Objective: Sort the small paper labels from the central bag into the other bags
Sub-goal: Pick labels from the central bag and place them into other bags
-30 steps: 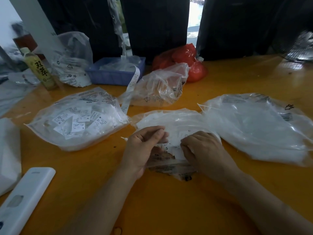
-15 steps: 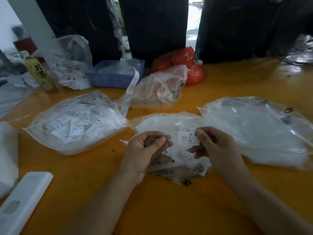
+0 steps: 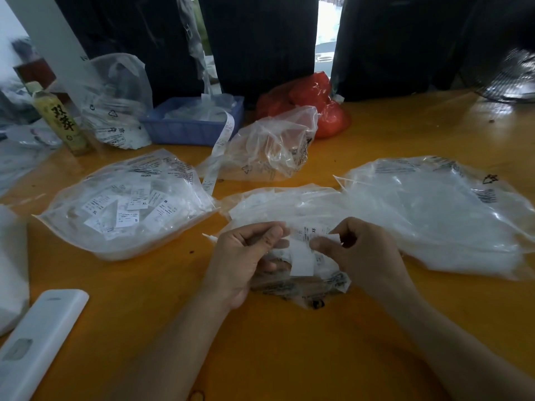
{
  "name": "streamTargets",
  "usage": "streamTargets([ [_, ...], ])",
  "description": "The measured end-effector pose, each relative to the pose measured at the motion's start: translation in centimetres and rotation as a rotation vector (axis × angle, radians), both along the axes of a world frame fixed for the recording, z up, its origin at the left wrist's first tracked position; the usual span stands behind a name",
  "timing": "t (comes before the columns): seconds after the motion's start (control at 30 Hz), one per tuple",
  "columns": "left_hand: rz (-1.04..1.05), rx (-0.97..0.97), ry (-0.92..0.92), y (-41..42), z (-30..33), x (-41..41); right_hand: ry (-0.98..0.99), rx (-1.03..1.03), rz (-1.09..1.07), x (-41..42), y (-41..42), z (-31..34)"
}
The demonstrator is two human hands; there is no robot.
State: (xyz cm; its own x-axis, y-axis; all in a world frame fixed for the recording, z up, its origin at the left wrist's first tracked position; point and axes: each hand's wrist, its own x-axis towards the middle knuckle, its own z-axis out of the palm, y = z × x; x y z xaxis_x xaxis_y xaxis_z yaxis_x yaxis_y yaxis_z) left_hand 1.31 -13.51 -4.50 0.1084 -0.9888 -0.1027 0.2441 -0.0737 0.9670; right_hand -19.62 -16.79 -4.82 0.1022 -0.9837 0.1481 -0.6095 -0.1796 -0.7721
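Observation:
The central clear bag (image 3: 289,206) of small paper labels lies on the orange table (image 3: 289,342) just beyond my hands. My right hand (image 3: 362,256) pinches a white paper label (image 3: 304,256) that hangs down over the bag's near end. My left hand (image 3: 246,256) is curled beside it, its thumb and fingers pinching labels at the bag's mouth. A clear bag (image 3: 124,204) with printed size labels lies to the left. Another large clear bag (image 3: 434,212) lies to the right. A smaller crumpled bag (image 3: 269,149) sits behind the central one.
A blue tray (image 3: 191,123) with a label strip (image 3: 220,151) trailing out stands at the back, beside a red bag (image 3: 312,105) and a drink bottle (image 3: 58,120). A white flat device (image 3: 37,342) lies at the front left. A fan (image 3: 506,73) sits far right.
My right hand has lifted off the central bag with a label pinched in it and brought it toward my left hand. The left hand has stayed at the bag's mouth.

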Motion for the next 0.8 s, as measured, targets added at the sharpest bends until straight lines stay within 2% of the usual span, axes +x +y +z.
streamTargets([
  [0.07, 0.001, -0.003, 0.003, -0.1, -0.1, 0.1, 0.110, -0.020, 0.012, 0.0, -0.1, 0.1],
  [0.13, 0.005, -0.008, 0.015, -0.1, -0.2, 0.2, 0.135, -0.014, 0.006, -0.1, -0.2, 0.4],
  [0.2, 0.017, -0.015, 0.031, -0.3, -0.3, 0.2, 0.062, -0.022, 0.009, -0.3, -0.1, 0.7],
  [0.33, 0.018, -0.014, 0.101, -0.3, -0.3, 0.2, -0.100, -0.282, 0.059, -0.4, 0.5, 1.0],
  [0.43, -0.003, -0.012, 0.077, -0.2, -0.1, 0.3, -0.274, -0.367, 0.108, -0.3, 1.4, 1.4],
  [0.5, -0.010, -0.006, 0.079, -0.1, 0.1, 0.2, -0.377, -0.309, 0.098, -0.4, 1.7, 1.8],
  [0.7, -0.038, 0.029, 0.085, 0.1, 0.4, 0.0, -0.474, -0.035, 0.093, -0.5, 0.8, 1.5],
  [0.8, -0.049, 0.028, 0.104, 0.1, 0.4, 0.0, -0.496, 0.008, 0.104, -0.6, 0.7, 1.4],
])
